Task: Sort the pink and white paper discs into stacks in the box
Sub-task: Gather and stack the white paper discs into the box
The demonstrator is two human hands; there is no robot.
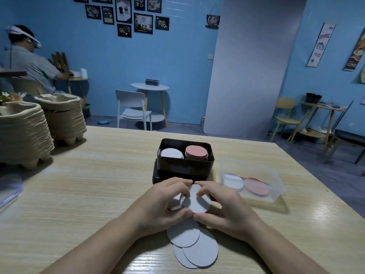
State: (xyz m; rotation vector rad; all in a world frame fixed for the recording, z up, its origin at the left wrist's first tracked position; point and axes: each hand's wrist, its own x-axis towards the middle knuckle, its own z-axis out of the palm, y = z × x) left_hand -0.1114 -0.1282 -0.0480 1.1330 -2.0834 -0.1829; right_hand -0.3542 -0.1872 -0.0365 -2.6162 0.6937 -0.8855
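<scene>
Table [98, 194]: pale wood-grain top filling the lower view. Every item below stands on it.

Stack of pulp trays [23, 133]: tall, at the far left edge. A second tray stack [63, 119] stands just behind it and to its right.

Clear tub [276, 186]: open, to the right of the black box and apart from it. A low white pile [233, 181] and a low pink pile [256, 186] lie side by side inside.

Black box [197, 165]: open, at the table's centre. It rests on its lid [158, 176], which shows along the left and front. Inside, the white stack [171, 153] is on the left and the pink stack [196, 152] on the right, close together. The pink stack stands higher.

Left hand [164, 202]: fingers curled over the top and thumb beneath. It grips a small fanned bunch of white discs [197, 203], held tilted just in front of the box and above the table.

Right hand [227, 208]: pinches the same bunch from the right. The fingertips are on the front disc's upper edge and the thumb at its lower edge.

Loose white discs [183, 236]: three, overlapping and flat on the table. They lie below the hands, between the forearms.
</scene>
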